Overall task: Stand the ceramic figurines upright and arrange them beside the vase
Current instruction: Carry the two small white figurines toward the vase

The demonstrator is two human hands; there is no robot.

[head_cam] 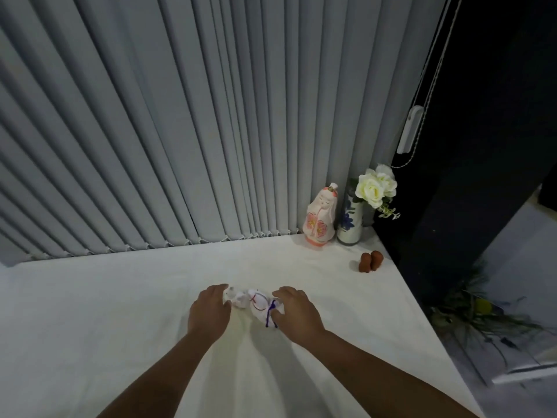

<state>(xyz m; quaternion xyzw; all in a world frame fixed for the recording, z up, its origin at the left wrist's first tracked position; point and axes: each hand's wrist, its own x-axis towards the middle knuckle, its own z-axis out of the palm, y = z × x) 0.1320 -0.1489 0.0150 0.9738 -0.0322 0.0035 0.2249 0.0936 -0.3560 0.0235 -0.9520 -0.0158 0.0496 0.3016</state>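
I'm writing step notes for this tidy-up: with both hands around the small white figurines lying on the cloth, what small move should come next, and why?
Probably close the right hand on the white figurine with the purple cord and tip it upright. It lies on its side between both hands, while the pink doll already stands beside the vase.

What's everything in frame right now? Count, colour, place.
small figurines: apparently 2, white with red and purple cords, lying mid-table between the hands
tall figurine: 1, white and pink, upright, left of vase
vase: 1, white with blue flowers, back right corner
roses: white, in vase
brown pieces: 2, in front of vase
tablecloth: 1, white
vertical blinds: grey, behind
left hand: 1, at figurines
right hand: 1, at figurines
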